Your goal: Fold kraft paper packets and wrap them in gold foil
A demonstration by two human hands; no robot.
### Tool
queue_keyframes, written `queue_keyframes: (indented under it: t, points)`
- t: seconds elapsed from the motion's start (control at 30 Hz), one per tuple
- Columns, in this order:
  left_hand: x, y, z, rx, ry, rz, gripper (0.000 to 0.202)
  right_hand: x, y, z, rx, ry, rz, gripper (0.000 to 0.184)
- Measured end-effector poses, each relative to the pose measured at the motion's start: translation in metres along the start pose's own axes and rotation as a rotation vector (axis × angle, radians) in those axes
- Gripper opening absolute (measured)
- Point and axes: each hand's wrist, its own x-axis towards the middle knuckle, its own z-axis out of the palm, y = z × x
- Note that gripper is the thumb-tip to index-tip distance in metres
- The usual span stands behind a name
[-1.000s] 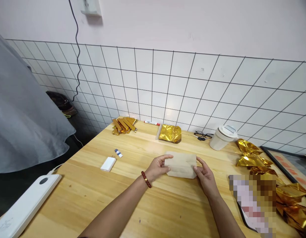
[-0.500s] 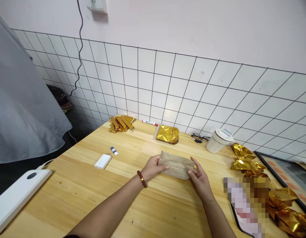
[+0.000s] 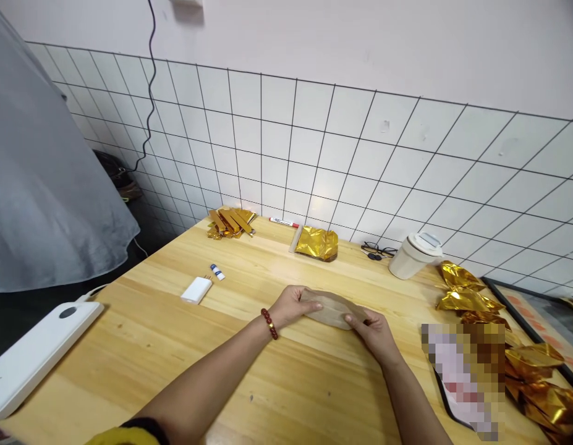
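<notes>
A brownish-grey sheet of thin paper is stretched between my two hands, just over the wooden table. My left hand, with a red bead bracelet at the wrist, pinches its left end, thumb on top. At the right end my right hand grips it between thumb and fingers. The paper bows upward along its far edge; its underside is hidden. Beyond the hands lies a stack of gold foil paper in a clear wrapper.
Folded gold strips lie at the back left, near a marker. A white box and small tube sit left. Glasses, a cup, folded gold foil pieces and a partly pixelated phone are right.
The far edge of the paper has curled over, and it now looks narrower and bowed. Both hands keep their hold, with the fingers closed further round the ends. The view has tilted slightly down.
</notes>
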Motion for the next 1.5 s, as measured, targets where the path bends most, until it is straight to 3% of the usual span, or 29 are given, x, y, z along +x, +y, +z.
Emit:
queue_keyframes:
  t: [0.4,0.67,0.9,1.13,1.5]
  points:
    - [-0.001,0.001,0.001,-0.006,0.006,-0.024,0.046,-0.002,-0.006,0.001,0.147,-0.125,0.109,0.035]
    - [0.001,0.001,0.001,-0.057,-0.004,-0.003,0.042,0.000,0.007,-0.008,0.289,0.036,0.090,0.034]
    - [0.000,0.004,-0.001,-0.103,0.075,0.007,0.043,0.001,0.005,-0.005,0.220,0.031,0.063,0.034]
    - [-0.004,0.002,0.003,0.077,-0.095,-0.038,0.047,-0.001,-0.002,-0.002,0.198,-0.003,0.082,0.037]
    - [-0.004,0.006,0.001,-0.074,0.039,-0.040,0.036,0.000,0.003,-0.004,0.240,-0.002,0.078,0.041]
